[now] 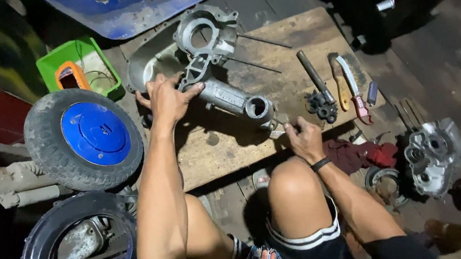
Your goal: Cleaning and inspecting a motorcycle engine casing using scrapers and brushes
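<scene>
From the head camera, a person squats over a low wooden board [289, 37] that lies on the floor. The left hand [167, 99] rests flat on a grey metal engine casing [216, 71], fingers [192, 91] spread over its near left part. The casing lies slanted across the board's left half, its round opening toward the far edge and its tube end [257, 108] toward the middle of the near edge. The right hand [304, 137] sits at the near edge, just beside the tube end, fingers curled and pinching a small metal part [279, 133] too small to make out. Toward the board's right edge lie a dark shaft with a gear [319, 90], a brush [353, 91] and a wooden-handled tool [338, 81]. Left of the board a blue-hubbed wheel [84, 138] lies flat, near a green box [77, 64].
</scene>
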